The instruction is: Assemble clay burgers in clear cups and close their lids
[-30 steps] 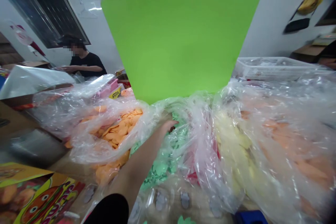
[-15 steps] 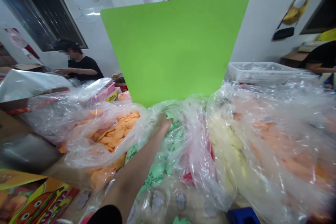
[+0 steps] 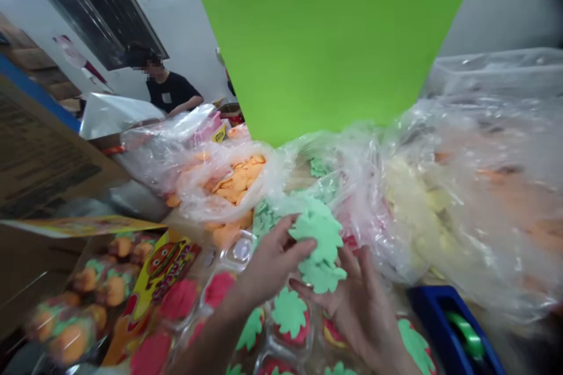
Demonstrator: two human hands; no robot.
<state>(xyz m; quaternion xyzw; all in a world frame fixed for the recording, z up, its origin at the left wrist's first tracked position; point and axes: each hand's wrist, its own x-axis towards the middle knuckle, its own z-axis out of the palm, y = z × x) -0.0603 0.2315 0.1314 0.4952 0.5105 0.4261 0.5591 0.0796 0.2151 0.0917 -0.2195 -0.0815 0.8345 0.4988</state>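
My left hand (image 3: pixel 270 263) and my right hand (image 3: pixel 358 316) together hold a small stack of green leaf-shaped foam cutouts (image 3: pixel 319 243) over a clear plastic blister tray (image 3: pixel 285 328). The left fingers press on the stack's left side, and the right fingers rise behind its lower edge. Each tray cell near my hands holds a red piece topped by a green cutout (image 3: pixel 289 312). A clear bag of loose green cutouts (image 3: pixel 316 184) lies just beyond the stack.
Clear bags of orange pieces (image 3: pixel 233 184) and pale yellow pieces (image 3: pixel 417 205) lie at the back. A blue tape dispenser (image 3: pixel 453 328) stands at the right. A burger-printed box (image 3: pixel 162 266) lies at the left, and a green board (image 3: pixel 329 41) stands upright behind. A person (image 3: pixel 169 91) works farther back.
My hand has come out of the green bag with a stack of cutouts, and my other hand has joined it. The view has tilted down, bringing the tray and dispenser into sight.
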